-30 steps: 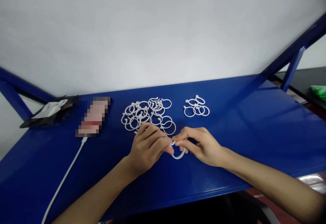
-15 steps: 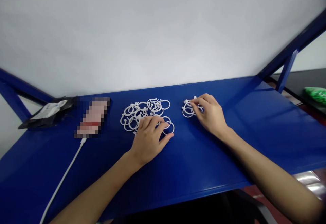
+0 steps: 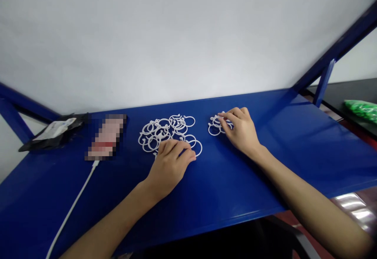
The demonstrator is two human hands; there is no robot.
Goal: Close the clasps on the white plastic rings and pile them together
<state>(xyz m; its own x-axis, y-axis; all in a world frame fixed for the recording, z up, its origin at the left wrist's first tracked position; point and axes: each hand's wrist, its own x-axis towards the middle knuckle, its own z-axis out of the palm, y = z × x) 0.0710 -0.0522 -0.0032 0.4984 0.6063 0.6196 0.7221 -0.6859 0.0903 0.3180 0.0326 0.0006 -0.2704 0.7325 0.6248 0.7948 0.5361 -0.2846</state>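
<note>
A pile of thin white plastic rings (image 3: pixel 178 123) with small knobbed ends lies mid-table. At the near right edge of this pile, my left hand (image 3: pixel 171 163) has its thumb and fingers closed on one white ring (image 3: pixel 201 149), whose loop sticks out beyond the fingertips. To the right lies a smaller group of the same rings (image 3: pixel 214 134). Over that group, my right hand (image 3: pixel 239 127) pinches with thumb and index finger at a white ring. My fingers hide part of both groups.
A phone-like blurred object (image 3: pixel 107 135) lies at left with a white cable (image 3: pixel 75 202) running from it. Farther left is a black plastic bag (image 3: pixel 55 131) with a white label. The blue table (image 3: pixel 224 188) meets a pale wall. A green bag (image 3: pixel 362 110) sits at far right.
My left thumb has closed in toward the fingers and onto a ring. The rings under my right hand have shifted slightly, and that hand stays over the small group.
</note>
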